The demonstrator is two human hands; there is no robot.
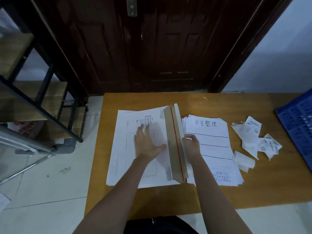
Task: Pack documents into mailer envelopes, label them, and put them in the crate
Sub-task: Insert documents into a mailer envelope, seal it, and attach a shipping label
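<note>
A white mailer envelope (131,166) lies flat on the wooden table (168,198), on top of other white envelopes. Its brown flap (174,142) with a red tear strip stands raised along its right edge. My left hand (148,144) presses flat on the envelope's face with fingers spread. My right hand (191,146) grips the raised flap from the right side. To the right lies a stack of white documents (214,149) with handwritten characters and ruled lines on the top sheet. A blue plastic crate (298,125) stands at the table's right edge.
Crumpled label backings and paper scraps (255,144) lie between the documents and the crate. A dark wooden door (152,44) stands behind the table. A black metal shelf (38,92) with wooden boards is at the left, over a tiled floor.
</note>
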